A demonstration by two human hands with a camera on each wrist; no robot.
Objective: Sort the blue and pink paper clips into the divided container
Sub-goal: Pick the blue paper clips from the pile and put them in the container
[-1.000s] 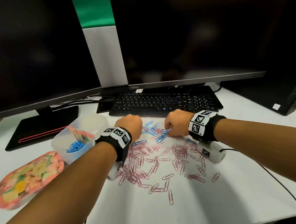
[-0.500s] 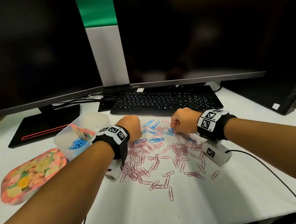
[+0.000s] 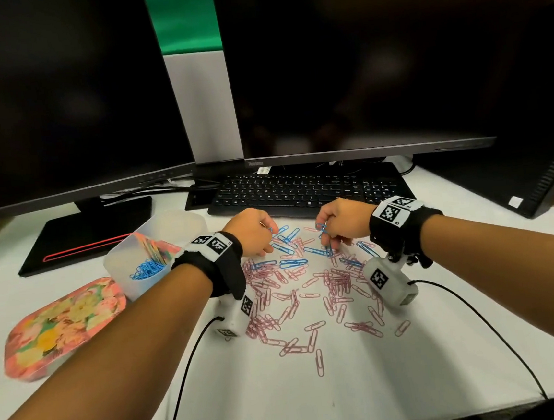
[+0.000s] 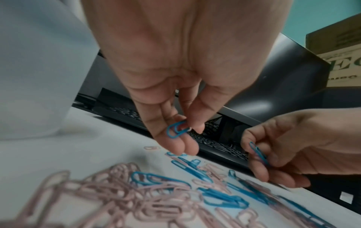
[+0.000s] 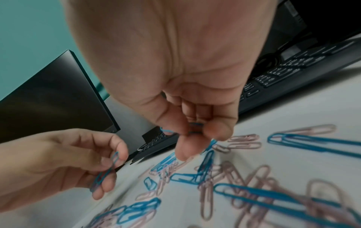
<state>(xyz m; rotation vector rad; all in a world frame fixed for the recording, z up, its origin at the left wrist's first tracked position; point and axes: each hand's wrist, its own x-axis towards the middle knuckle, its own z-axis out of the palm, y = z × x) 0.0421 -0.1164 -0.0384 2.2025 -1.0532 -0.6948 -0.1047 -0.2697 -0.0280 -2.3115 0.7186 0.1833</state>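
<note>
I judge sorting barely begun: my left hand [image 4: 171, 95] and right hand [image 5: 187, 95] each pinch a blue paper clip [image 4: 176, 129], few blue lie in the divided container [image 3: 158, 251] at left-centre, pink clips [image 3: 335, 283] cover the desk [image 3: 321, 402].

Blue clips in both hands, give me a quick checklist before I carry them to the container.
1. Left hand pinches a blue clip: ok.
2. Right hand holds blue clips: ok.
3. No pink clip caught in either grip: cannot tell.
4. Divided container open, standing beside the left wrist: ok.
5. Blue pile already in the near compartment: ok.
6. Blue clips left on the table: not ok, several remain.
</note>
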